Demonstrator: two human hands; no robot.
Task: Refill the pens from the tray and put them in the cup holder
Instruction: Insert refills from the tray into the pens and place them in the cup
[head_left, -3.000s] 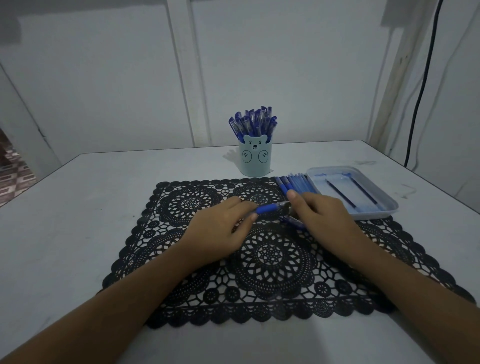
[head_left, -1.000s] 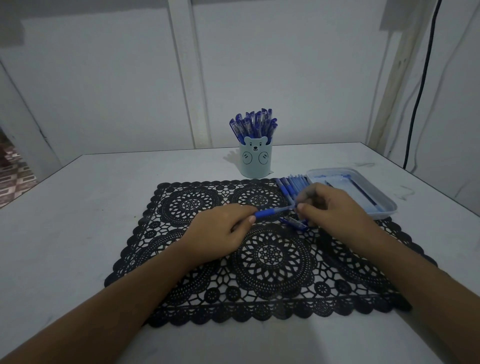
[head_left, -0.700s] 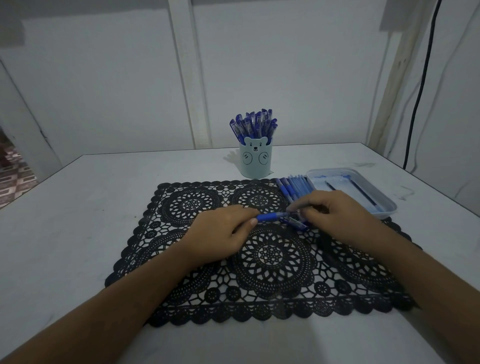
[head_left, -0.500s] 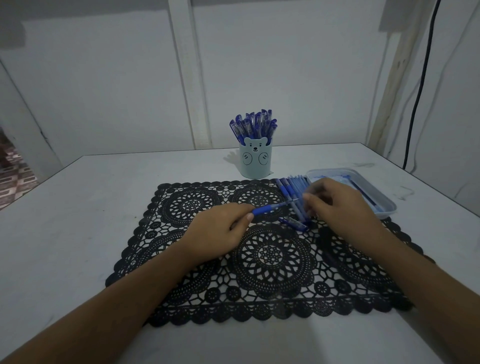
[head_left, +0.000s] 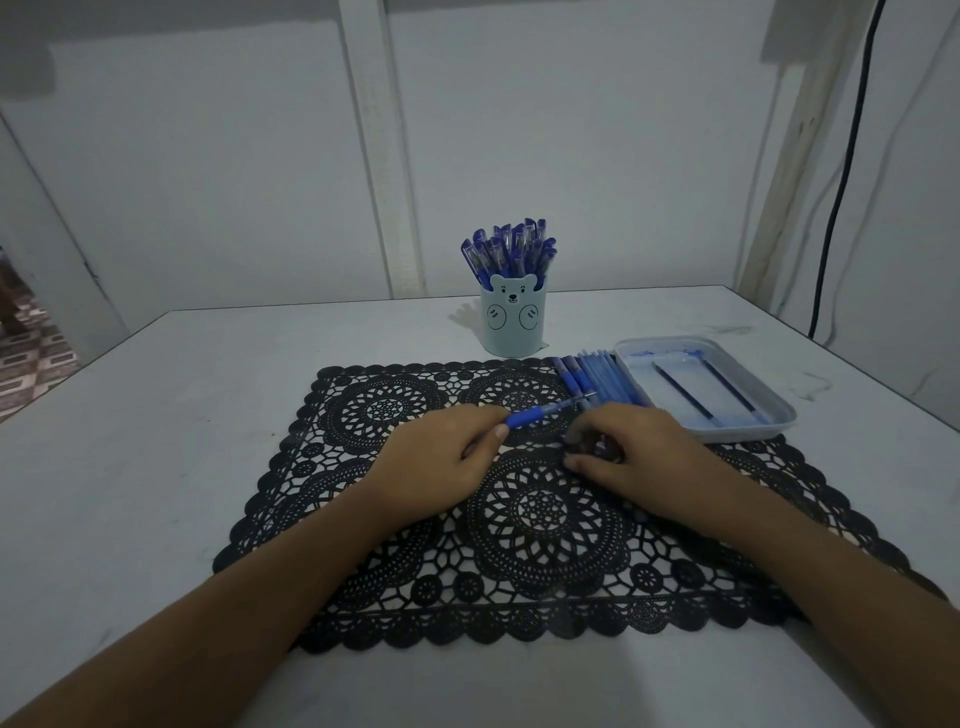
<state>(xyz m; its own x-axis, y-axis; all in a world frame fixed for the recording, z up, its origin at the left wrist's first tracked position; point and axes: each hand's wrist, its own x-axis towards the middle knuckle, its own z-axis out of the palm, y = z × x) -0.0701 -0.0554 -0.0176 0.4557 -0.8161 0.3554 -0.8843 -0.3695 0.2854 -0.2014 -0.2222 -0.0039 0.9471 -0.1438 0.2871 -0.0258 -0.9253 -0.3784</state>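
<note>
Left grip (head_left: 441, 462) clamped on pen (head_left: 540, 413) over mat (head_left: 545, 512), tip toward tray (head_left: 779, 418) near desk's right edge. Right grip (head_left: 636, 452) curled over small pen part (head_left: 574, 444) — pinch unclear. Risk: part snags lace, slips — cross-threads.

1 view only, a wide-angle camera on the person's head, looking forward and down across the table (head_left: 156, 415). The mat (head_left: 545, 509) lies close below at centre; the far wall (head_left: 208, 182) fills the upper half of the frame.

White walls (head_left: 208, 182), white table (head_left: 156, 415), dim light
</note>
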